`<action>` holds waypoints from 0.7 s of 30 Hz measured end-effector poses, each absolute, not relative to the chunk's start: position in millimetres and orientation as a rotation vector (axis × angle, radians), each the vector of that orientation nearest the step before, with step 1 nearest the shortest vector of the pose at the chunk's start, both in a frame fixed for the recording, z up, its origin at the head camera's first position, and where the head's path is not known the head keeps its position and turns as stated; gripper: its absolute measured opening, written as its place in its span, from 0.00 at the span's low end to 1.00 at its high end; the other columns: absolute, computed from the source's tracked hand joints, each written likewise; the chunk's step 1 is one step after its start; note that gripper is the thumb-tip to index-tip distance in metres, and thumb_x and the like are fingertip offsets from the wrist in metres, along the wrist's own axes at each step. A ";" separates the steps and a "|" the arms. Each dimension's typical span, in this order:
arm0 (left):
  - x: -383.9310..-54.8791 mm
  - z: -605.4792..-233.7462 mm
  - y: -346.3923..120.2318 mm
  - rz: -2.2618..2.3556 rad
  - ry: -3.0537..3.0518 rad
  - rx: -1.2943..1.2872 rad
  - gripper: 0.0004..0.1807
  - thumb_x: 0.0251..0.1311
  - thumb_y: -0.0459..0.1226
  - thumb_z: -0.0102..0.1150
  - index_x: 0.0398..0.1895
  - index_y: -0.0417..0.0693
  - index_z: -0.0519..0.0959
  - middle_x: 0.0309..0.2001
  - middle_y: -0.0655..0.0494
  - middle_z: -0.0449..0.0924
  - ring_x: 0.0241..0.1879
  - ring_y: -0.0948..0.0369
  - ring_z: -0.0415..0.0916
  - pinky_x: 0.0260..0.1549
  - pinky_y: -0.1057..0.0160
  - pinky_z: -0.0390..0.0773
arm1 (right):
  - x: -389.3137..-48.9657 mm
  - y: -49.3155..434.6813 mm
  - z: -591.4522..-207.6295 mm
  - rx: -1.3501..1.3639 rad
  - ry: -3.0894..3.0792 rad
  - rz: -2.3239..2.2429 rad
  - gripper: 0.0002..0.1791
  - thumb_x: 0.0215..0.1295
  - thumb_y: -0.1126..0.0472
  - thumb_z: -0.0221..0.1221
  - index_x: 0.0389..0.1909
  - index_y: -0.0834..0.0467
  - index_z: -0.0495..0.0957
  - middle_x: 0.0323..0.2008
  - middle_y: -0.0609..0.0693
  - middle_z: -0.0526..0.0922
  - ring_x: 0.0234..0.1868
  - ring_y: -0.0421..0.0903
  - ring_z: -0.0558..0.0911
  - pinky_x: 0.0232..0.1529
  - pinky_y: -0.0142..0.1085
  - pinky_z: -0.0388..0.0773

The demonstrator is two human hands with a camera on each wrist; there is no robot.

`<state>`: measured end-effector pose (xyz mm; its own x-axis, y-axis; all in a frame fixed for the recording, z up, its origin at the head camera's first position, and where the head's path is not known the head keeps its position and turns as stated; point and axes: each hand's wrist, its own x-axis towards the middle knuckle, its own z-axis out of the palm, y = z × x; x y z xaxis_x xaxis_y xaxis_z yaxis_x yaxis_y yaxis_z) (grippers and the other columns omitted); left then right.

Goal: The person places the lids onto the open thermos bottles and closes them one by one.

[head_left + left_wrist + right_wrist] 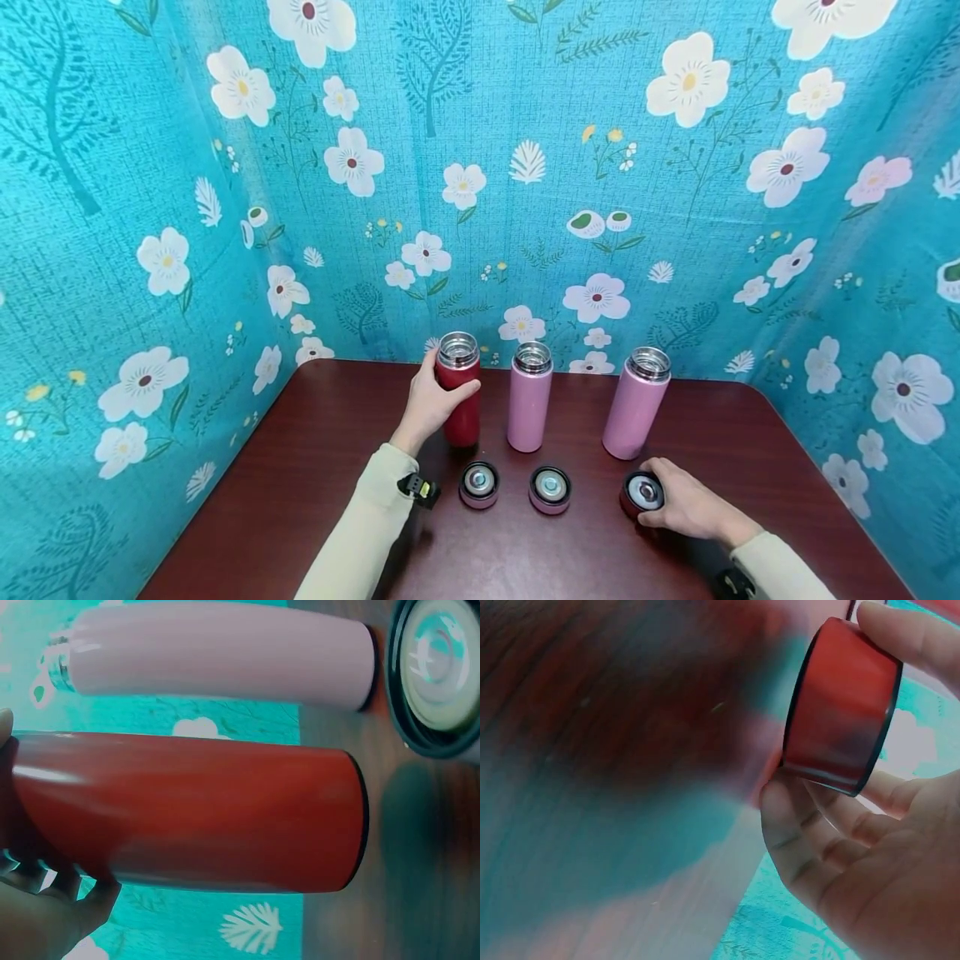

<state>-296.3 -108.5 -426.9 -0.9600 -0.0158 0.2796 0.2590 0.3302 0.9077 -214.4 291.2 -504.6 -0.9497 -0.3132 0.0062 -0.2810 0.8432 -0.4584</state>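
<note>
At the left of the row, my left hand (430,402) grips the upper part of a red thermos bottle (463,417), which has an uncapped metal mouth. The left wrist view shows the red bottle's body (202,814) large, with fingers curled around its top end. My right hand (692,502) pinches a red bottle lid (632,503) by its side, with the lid's inner face up. In the right wrist view the red lid (844,705) sits between thumb and fingers. Whether the lid touches the table cannot be told.
Two uncapped pink bottles stand on the table: one in the middle (528,404), another at the right (636,415). Two pink lids, a left one (478,502) and a middle one (550,503), lie inner side up before the bottles. A flowered blue cloth (480,208) hangs behind the dark table (300,500).
</note>
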 end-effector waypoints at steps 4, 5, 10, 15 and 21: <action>-288.5 -417.5 -103.8 -1.687 -2.357 -0.281 0.47 0.45 0.48 0.73 0.68 0.52 0.58 0.57 0.52 0.72 0.55 0.52 0.70 0.48 0.44 0.74 | -214.5 287.2 -498.8 -0.481 2.945 -0.744 0.34 0.37 0.49 0.75 0.44 0.59 0.70 0.37 0.46 0.72 0.38 0.42 0.73 0.40 0.38 0.73; -286.7 -415.5 -102.5 -1.691 -2.354 -0.300 0.47 0.45 0.47 0.73 0.68 0.52 0.58 0.57 0.52 0.72 0.55 0.53 0.70 0.48 0.45 0.74 | -214.3 286.1 -497.0 -0.492 2.944 -0.754 0.34 0.38 0.48 0.75 0.44 0.59 0.70 0.36 0.46 0.72 0.38 0.42 0.73 0.39 0.38 0.73; -274.6 -404.8 -95.3 -1.694 -2.351 -0.399 0.43 0.46 0.47 0.73 0.64 0.54 0.61 0.55 0.56 0.73 0.53 0.56 0.71 0.45 0.48 0.76 | -212.1 280.7 -486.2 -0.525 2.972 -0.802 0.34 0.40 0.48 0.74 0.44 0.59 0.69 0.35 0.45 0.71 0.36 0.40 0.72 0.36 0.34 0.74; -260.3 -397.4 -86.6 -1.730 -2.349 -0.475 0.40 0.49 0.45 0.71 0.64 0.53 0.61 0.54 0.56 0.73 0.52 0.57 0.72 0.46 0.51 0.76 | -210.5 274.9 -474.7 -0.523 3.007 -0.835 0.33 0.40 0.48 0.74 0.44 0.57 0.69 0.36 0.44 0.72 0.37 0.40 0.73 0.37 0.34 0.75; -241.7 -397.0 -78.0 -1.806 -2.346 -0.553 0.38 0.50 0.42 0.70 0.64 0.53 0.61 0.54 0.56 0.74 0.51 0.56 0.72 0.44 0.53 0.76 | -209.8 270.5 -458.2 -0.508 3.006 -0.867 0.36 0.42 0.48 0.74 0.49 0.59 0.69 0.41 0.47 0.73 0.41 0.43 0.74 0.40 0.39 0.77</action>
